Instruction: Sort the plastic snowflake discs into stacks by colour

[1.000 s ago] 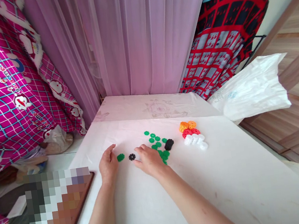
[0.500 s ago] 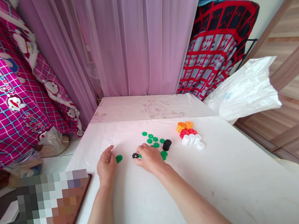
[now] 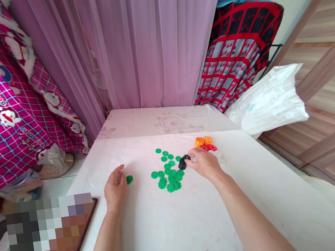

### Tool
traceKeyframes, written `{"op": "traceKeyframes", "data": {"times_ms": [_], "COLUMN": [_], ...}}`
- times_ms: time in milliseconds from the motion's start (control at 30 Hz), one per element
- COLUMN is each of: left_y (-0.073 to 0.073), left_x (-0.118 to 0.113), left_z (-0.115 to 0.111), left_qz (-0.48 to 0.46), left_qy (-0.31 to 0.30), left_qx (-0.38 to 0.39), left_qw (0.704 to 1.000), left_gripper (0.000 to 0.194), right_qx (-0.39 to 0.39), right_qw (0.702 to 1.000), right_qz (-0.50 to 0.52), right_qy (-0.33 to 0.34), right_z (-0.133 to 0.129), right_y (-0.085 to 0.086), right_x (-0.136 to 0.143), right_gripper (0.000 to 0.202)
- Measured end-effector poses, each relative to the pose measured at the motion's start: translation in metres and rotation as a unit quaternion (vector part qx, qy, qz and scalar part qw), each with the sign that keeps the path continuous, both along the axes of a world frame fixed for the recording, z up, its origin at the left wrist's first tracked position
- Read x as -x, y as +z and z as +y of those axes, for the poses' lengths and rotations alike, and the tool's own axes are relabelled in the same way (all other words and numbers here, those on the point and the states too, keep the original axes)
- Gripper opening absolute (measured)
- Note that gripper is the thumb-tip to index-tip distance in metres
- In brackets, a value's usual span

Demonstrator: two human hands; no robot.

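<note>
Many green flower-shaped discs [image 3: 172, 178] lie spread at the middle of the white table. My right hand [image 3: 204, 162] pinches a black disc [image 3: 186, 157] over the small black pile [image 3: 182, 164], at the right edge of the green ones. Behind and beside that hand are orange discs [image 3: 200, 141], red discs [image 3: 211, 147] and partly hidden white discs [image 3: 218, 154]. My left hand [image 3: 116, 186] rests on its side at the left, fingers curved with thumb apart, beside a small green stack [image 3: 129, 179]; it appears to hold nothing.
A brown-edged object [image 3: 78, 246], mostly pixelated, lies at the table's left edge. A white plastic bag [image 3: 270, 100] stands at the back right. Purple curtains [image 3: 143, 41] hang behind the table [image 3: 170, 233].
My right hand has moved right with the black disc, from over the green discs to the black pile, uncovering more green discs. My left hand stays by the green stack. The view has shifted slightly.
</note>
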State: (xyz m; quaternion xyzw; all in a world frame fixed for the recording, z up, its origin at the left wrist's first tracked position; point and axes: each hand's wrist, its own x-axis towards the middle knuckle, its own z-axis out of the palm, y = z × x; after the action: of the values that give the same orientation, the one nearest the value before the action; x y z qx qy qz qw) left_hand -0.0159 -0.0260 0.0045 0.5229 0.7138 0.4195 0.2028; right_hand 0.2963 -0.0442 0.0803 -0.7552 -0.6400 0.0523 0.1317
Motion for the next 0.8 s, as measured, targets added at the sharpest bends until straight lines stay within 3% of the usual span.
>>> {"op": "traceKeyframes", "data": {"times_ms": [467,800], "left_y": [-0.002,-0.002], "left_x": [0.001,0.0], "left_z": [0.0,0.0], "left_qz": [0.007,0.006], "left_qy": [-0.005,-0.008], "left_qx": [-0.013,-0.008], "left_qw": [1.0,1.0], "left_gripper": [0.036,0.038], "right_qx": [-0.003,0.054], "right_qw": [0.999,0.998], "right_qz": [0.032,-0.042], "right_qy": [0.006,0.009], "right_z": [-0.004,-0.016], "right_y": [-0.013,-0.026], "right_x": [-0.008,0.005], "right_gripper": [0.034,0.044]}}
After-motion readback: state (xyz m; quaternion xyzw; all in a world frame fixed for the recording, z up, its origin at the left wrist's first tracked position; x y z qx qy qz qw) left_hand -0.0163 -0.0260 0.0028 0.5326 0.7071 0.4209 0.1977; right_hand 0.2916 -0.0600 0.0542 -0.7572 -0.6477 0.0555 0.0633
